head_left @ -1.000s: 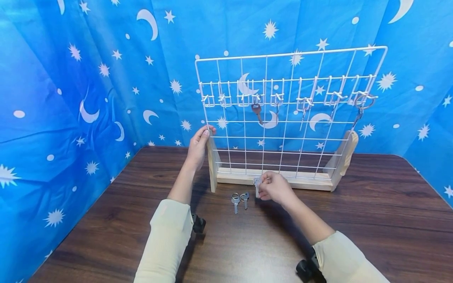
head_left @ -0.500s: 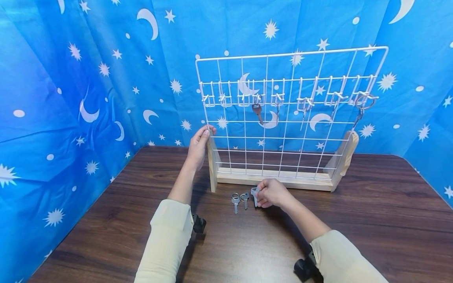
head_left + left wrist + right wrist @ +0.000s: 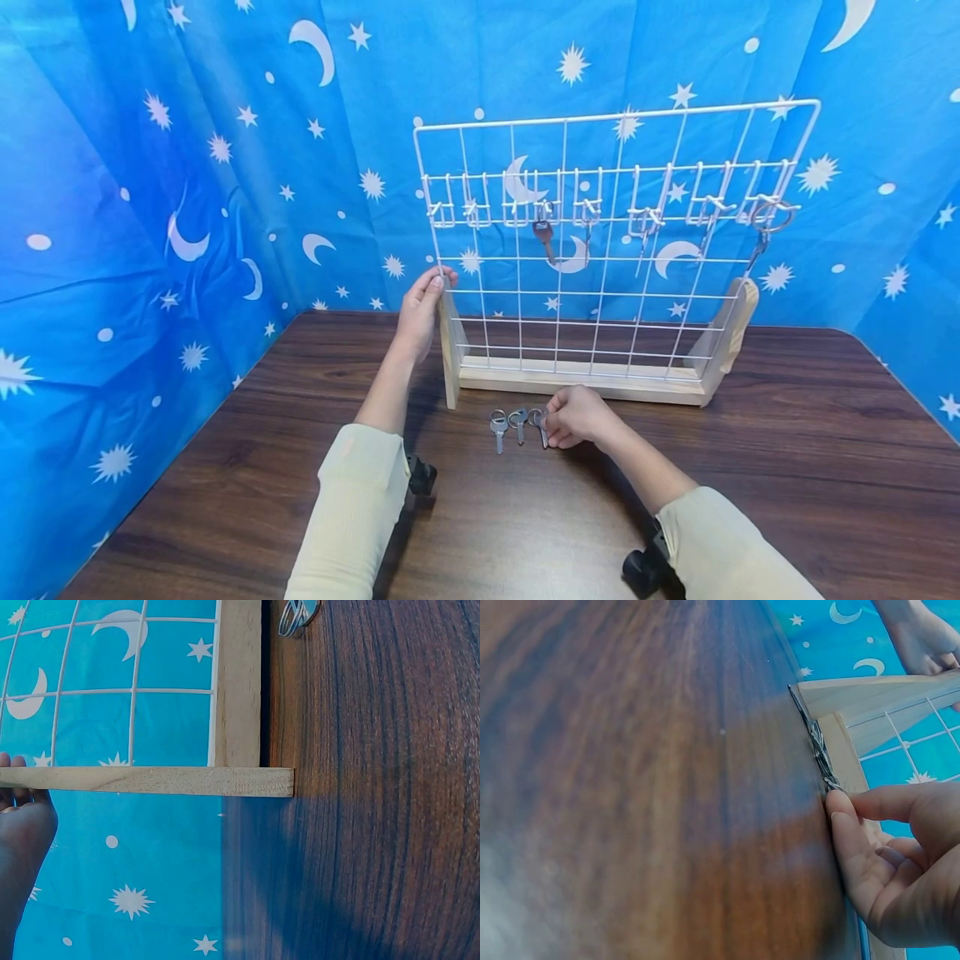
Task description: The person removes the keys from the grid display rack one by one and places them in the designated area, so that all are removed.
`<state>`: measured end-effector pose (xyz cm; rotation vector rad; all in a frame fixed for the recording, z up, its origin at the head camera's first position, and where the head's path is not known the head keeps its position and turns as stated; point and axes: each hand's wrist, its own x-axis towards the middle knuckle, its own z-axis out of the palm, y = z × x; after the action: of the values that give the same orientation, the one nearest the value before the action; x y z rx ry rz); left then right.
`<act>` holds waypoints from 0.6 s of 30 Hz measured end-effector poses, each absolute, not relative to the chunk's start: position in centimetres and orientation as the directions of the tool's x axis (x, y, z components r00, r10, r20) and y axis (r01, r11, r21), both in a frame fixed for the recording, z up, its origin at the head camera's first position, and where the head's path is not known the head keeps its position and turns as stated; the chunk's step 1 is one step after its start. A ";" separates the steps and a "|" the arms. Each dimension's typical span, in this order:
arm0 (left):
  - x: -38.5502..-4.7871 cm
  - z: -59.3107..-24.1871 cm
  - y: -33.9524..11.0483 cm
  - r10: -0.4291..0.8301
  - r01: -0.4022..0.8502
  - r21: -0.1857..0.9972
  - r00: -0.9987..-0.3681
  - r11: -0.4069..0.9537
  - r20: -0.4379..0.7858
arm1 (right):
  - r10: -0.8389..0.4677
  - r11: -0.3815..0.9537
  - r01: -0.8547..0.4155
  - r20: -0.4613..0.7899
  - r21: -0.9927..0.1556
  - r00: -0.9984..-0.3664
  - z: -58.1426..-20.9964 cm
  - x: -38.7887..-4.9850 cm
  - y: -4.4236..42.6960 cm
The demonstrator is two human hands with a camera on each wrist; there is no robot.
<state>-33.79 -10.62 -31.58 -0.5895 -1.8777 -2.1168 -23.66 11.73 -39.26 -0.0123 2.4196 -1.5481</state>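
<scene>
A white wire grid rack [image 3: 557, 292] stands in a wooden base [image 3: 510, 382] on the table. My left hand [image 3: 418, 317] holds the top of the rack's left wooden upright [image 3: 450, 358], fingers and thumb on either side of it. In front of the base, my right hand [image 3: 581, 417] pinches the edge of a silver key [image 3: 543, 435] with a ring, low at the tabletop. Two more silver keys with rings, a left one [image 3: 499, 432] and a middle one [image 3: 519, 427], lie beside it in a row. The right wrist view shows the keys edge-on, overlapping.
Hooks line the upper grid. Several keys hang from the middle and right ones, among them a brownish key [image 3: 543, 237] and one on a large ring [image 3: 772, 215]. A blue star-and-moon cloth [image 3: 360, 100] backs the dark wooden table [image 3: 825, 467].
My right hand has come down and slightly toward me, bringing its key from upright near the base to the tabletop beside the other two. The left hand has stayed put.
</scene>
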 end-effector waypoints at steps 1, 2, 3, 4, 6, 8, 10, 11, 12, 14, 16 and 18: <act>-33.8 -31.6 -10.6 0.080 0.442 0.887 -0.887 -0.132 0.454 | -0.140 0.442 0.146 -0.229 -0.885 -0.963 -39.3 -23.7 11.7; -33.7 -31.5 -10.6 0.080 0.443 0.887 -0.887 -0.131 0.455 | -0.134 0.458 0.149 -0.233 -0.877 -0.963 -39.3 -23.6 11.7; -33.7 -31.5 -10.6 0.079 0.445 0.886 -0.886 -0.130 0.456 | -0.127 0.474 0.152 -0.238 -0.867 -0.963 -39.3 -23.7 11.6; -33.7 -31.5 -10.6 0.078 0.446 0.886 -0.886 -0.129 0.457 | -0.120 0.490 0.155 -0.243 -0.858 -0.963 -39.3 -23.7 11.6; -33.7 -31.5 -10.6 0.077 0.447 0.885 -0.885 -0.130 0.459 | -0.102 0.517 0.162 -0.248 -0.841 -0.963 -39.2 -23.7 11.5; -33.7 -31.5 -10.6 0.078 0.448 0.884 -0.885 -0.132 0.460 | -0.094 0.531 0.165 -0.251 -0.831 -0.963 -39.2 -23.7 11.4; -33.6 -31.4 -10.6 0.081 0.447 0.885 -0.885 -0.126 0.459 | -0.086 0.535 0.174 -0.258 -0.827 -0.962 -39.1 -23.8 11.3; -33.6 -31.5 -10.6 0.083 0.447 0.885 -0.885 -0.126 0.459 | -0.083 0.537 0.177 -0.260 -0.825 -0.962 -39.1 -23.8 11.3; -33.6 -31.5 -10.7 0.083 0.447 0.886 -0.885 -0.125 0.458 | -0.080 0.540 0.180 -0.262 -0.822 -0.962 -39.1 -23.8 11.2; -33.6 -31.5 -10.7 0.083 0.447 0.887 -0.886 -0.115 0.457 | -0.078 0.545 0.180 -0.264 -0.819 -0.961 -39.0 -23.7 11.2; -33.6 -31.5 -10.7 0.087 0.451 0.886 -0.884 -0.109 0.460 | -0.075 0.548 0.180 -0.263 -0.817 -0.962 -39.0 -23.7 11.2; -33.6 -31.4 -10.7 0.092 0.454 0.885 -0.881 -0.104 0.463 | -0.074 0.550 0.182 -0.264 -0.815 -0.962 -39.0 -23.7 11.2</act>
<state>-33.56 -10.70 -31.44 -0.6043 -1.9128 -2.0757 -23.69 11.20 -38.98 0.0903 2.5206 -1.3715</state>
